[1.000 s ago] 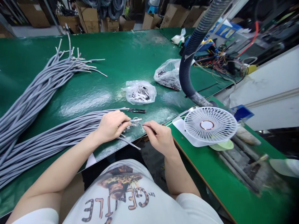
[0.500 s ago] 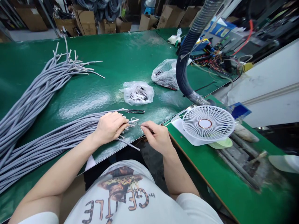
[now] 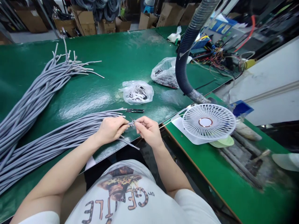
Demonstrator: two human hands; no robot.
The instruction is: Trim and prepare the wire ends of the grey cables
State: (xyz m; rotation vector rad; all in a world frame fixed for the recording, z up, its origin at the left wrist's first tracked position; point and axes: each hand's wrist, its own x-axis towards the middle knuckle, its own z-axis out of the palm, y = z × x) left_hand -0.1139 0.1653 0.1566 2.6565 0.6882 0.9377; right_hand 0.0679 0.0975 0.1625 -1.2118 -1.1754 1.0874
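Observation:
My left hand (image 3: pixel 114 128) is closed on the end of a grey cable, over the right end of a bundle of grey cables (image 3: pixel 70 133) lying along the table. Close beside it, my right hand (image 3: pixel 147 129) pinches at the same cable end (image 3: pixel 131 123), where thin strands stick out; what exactly its fingers hold is too small to make out. One loose cable end (image 3: pixel 129 143) points down toward the table edge under my hands. Just beyond the hands lies a pair of black thread snips (image 3: pixel 135 110).
A second grey cable bundle (image 3: pixel 44 81) lies at the left. Two plastic bags of small parts (image 3: pixel 137 93) sit ahead on the green table (image 3: pixel 112 56). At the right, a flexible duct (image 3: pixel 183 62) hangs down near a white fan (image 3: pixel 209 121). Cardboard boxes (image 3: pixel 86 23) stand behind.
My right hand has moved left, up against the cable end by my left hand. Half a second ago it was further right, with a thin strand stretched between the hands.

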